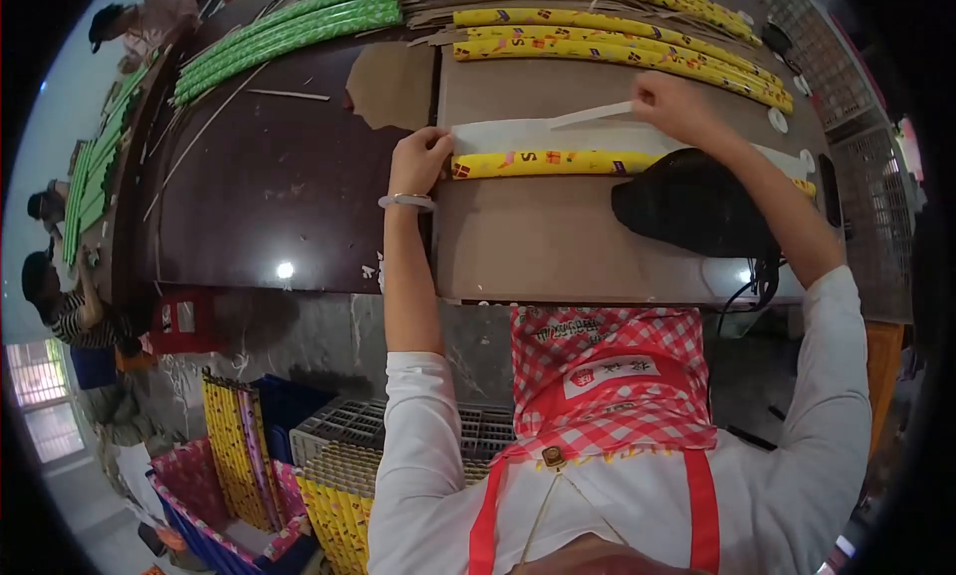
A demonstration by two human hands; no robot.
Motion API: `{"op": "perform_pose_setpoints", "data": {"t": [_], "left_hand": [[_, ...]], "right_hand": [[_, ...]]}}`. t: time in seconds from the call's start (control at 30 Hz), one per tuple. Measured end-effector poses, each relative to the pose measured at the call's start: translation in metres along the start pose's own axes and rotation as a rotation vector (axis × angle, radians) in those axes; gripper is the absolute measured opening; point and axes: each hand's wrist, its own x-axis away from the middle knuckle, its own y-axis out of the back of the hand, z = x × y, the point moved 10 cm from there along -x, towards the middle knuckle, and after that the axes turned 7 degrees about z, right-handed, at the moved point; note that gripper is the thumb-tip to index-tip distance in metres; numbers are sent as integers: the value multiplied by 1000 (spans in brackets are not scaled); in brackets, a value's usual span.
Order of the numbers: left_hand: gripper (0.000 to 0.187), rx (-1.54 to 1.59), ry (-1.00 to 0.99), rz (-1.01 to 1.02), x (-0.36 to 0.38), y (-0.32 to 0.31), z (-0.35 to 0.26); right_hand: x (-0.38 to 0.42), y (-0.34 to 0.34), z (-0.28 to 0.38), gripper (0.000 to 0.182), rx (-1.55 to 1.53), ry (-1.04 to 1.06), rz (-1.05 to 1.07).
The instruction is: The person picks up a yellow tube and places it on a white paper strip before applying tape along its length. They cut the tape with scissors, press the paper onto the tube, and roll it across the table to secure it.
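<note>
A yellow printed wrapping-paper roll [543,163] lies across the table with its white inner side [498,137] spread behind it. At the left end of that sheet, my left hand [423,159] pinches the paper's edge between thumb and fingers. My right hand [675,105] is closed on a narrow white strip [593,115], raised at an angle over the white sheet. The strip's lower end meets the sheet near its middle. A black bag-like object [687,207] and my right forearm hide part of the roll's right end.
More yellow rolls [617,49] lie at the back, and green rolls [289,39] at the back left. Brown paper [391,85] lies near the table seam. Tape rolls [777,122] sit at right. Below left stands a bin [224,530] with rolls. Other people [75,296] work at left.
</note>
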Motion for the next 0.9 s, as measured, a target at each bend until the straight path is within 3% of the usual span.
{"op": "perform_pose_setpoints", "data": {"t": [0.17, 0.3, 0.4, 0.53, 0.63, 0.67, 0.73, 0.8, 0.83, 0.9], "left_hand": [[25, 24, 32, 27, 1, -1, -1], [26, 19, 41, 11, 3, -1, -2], [25, -15, 60, 5, -5, 3, 10], [26, -107, 112, -15, 0, 4, 5], [27, 2, 86, 39, -14, 11, 36], [28, 123, 44, 61, -17, 12, 40], [28, 88, 72, 33, -2, 12, 18], [28, -71, 23, 13, 3, 22, 7], [28, -85, 29, 8, 8, 21, 3], [27, -567, -469, -225, 40, 1, -72]], "right_hand": [[127, 75, -200, 21, 174, -351, -104], [282, 126, -402, 29, 337, -693, -345], [396, 150, -561, 35, 349, -949, -292], [469, 151, -581, 42, 346, -1188, -212], [466, 79, -661, 42, 97, -1094, -199], [458, 64, -654, 42, 86, -1088, -195], [431, 49, -592, 41, -195, -893, -581], [404, 58, -504, 37, -78, -832, -626], [385, 69, -449, 35, -69, -685, -669], [344, 80, -364, 32, -113, -457, -652]]}}
